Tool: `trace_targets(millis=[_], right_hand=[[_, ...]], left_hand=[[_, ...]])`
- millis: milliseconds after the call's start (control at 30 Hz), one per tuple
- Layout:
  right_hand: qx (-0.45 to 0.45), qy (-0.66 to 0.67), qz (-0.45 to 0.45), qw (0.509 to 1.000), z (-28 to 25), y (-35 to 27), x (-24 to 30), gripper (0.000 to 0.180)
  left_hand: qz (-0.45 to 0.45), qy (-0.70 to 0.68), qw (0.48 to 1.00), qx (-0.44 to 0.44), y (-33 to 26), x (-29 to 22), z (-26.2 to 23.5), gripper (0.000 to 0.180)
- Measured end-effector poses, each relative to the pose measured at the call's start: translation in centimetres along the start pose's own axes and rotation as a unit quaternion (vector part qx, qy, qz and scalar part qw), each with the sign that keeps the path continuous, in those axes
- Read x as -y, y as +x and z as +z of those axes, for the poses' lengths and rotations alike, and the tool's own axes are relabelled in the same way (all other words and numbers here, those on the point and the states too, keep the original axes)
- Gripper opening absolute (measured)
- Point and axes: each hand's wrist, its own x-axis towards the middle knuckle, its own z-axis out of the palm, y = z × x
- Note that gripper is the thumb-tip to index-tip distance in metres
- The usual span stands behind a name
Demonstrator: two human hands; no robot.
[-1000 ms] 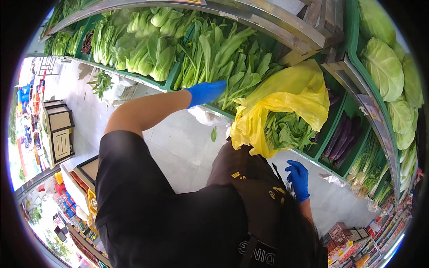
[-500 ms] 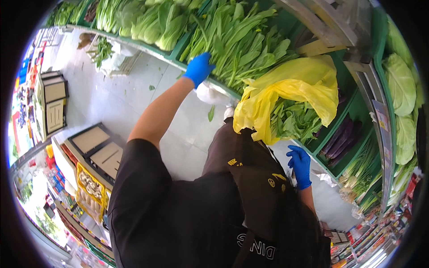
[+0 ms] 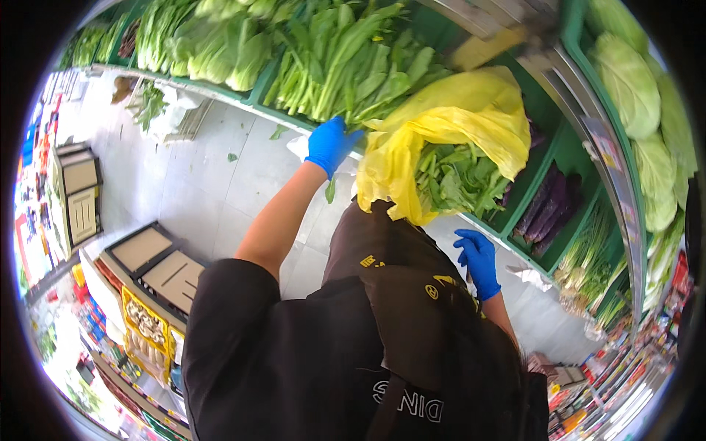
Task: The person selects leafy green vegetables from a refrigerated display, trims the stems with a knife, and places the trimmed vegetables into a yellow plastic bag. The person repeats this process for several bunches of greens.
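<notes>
While the right hand [image 3: 479, 263] hangs just below the display edge as it did half a second ago, its fingers loosely curled around nothing visible, the left hand [image 3: 331, 147] has shifted along that edge toward the yellow plastic bag [image 3: 441, 125]. It now lies at the cut ends of the long-stemmed greens [image 3: 353, 66], forefinger and thumb side turned toward the bag; the fingers are partly bent, and whether a stem is pinched between them cannot be told. The change suggests that attention has settled on the stem ends at the front of the bin, close to the bag's mouth.

The bag, its opening toward the wearer, contains loose leafy greens [image 3: 463, 180] and stands at the display's front; its support is hidden. Behind the left hand, the long-stemmed greens fill one green compartment, bounded on the left by a green divider [image 3: 266, 81]. Beyond this lie pale-stemmed leafy heads [image 3: 228, 55]. To the right of the bag, neighbouring compartments contain purple eggplants [image 3: 548, 209] and spring onions [image 3: 588, 250]. Farther off, cabbages [image 3: 629, 88] occupy a raised green tray, and a white basket [image 3: 193, 121] stands on the floor.
</notes>
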Motion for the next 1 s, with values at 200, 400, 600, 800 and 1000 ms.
trace_targets(millis=[200,400,600,800,1000], right_hand=[[-0.034,-0.009,-0.049,0.998,-2.1,-0.6,-0.1,0.023],[-0.077,0.044,-0.016,0.996,-4.7,-3.5,-4.2,0.024],[-0.055,0.052,-0.059,0.995,-5.8,-3.0,-7.5,0.024],[-0.054,-0.034,-0.145,0.987,-4.3,0.6,-5.9,0.031],[-0.110,0.024,-0.219,0.969,2.9,9.3,-4.8,0.047]], left_hand=[[-0.028,0.122,0.992,-0.031,4.6,4.4,-0.3,0.024],[0.128,0.043,0.989,-0.064,-0.7,-7.2,-4.8,0.018],[0.247,0.011,0.960,0.130,-7.0,-13.5,5.5,0.028],[0.139,0.158,0.973,0.094,-9.2,-18.2,8.7,0.058],[0.072,-0.130,0.983,0.111,-7.3,-17.6,9.8,0.048]])
